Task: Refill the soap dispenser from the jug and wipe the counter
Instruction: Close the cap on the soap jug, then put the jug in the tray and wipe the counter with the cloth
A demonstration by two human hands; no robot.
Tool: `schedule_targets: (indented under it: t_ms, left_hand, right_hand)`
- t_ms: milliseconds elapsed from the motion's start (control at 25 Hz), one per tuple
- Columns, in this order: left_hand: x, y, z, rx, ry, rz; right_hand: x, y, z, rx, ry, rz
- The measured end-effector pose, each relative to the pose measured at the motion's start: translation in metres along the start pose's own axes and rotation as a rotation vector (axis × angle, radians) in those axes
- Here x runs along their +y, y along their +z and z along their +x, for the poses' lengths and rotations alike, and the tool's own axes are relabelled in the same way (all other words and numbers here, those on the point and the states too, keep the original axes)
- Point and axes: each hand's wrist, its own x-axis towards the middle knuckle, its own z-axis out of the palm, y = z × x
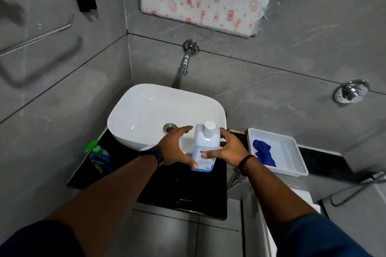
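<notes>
Both your forearms reach forward from the bottom corners and converge, bare from the dark blue sleeves to the wrists. Your right hand grips the jug from its right side: the thumb lies across the front face and the fingers curl round the far shoulder. Your left hand is spread wide just beside the jug's left flank, its fingers nearly straight and pointing forward, not closed on it, while the thumb tip touches the lower front corner. A dark watch sits on your left wrist, a thin band on your right
</notes>
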Motion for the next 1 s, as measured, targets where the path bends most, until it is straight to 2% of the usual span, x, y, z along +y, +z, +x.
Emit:
schedule_targets:
  t_ms: [80,240,400,560,720,880,1000]
  left_hand:
    - [-0.001,0.011,0.007,-0.057,0.000,-0.040]
    - [0.012,0.020,0.027,0.007,0.001,-0.123]
    - [0.038,0.022,0.050,0.106,0.075,-0.054]
    - [0.074,0.039,0.090,0.043,0.223,-0.057]
    - [0.096,0.087,0.139,-0.026,0.296,0.074]
    - [0.104,0.153,0.220,-0.006,0.357,0.194]
    - [0.098,0.221,0.292,0.015,0.290,0.236]
  right_hand:
    - [-0.007,-0.012,0.003,0.000,-0.002,0.038]
    - [-0.016,-0.029,0.004,0.048,0.013,0.096]
    - [-0.033,-0.031,0.001,0.395,-0.014,-0.033]
    - [-0.024,-0.053,0.011,0.699,0.030,-0.075]
    - [0.031,-0.106,0.018,0.831,0.113,-0.120]
    - [0.113,-0.175,0.042,0.859,0.159,-0.155]
    - [0.186,-0.233,0.080,0.855,0.174,-0.153]
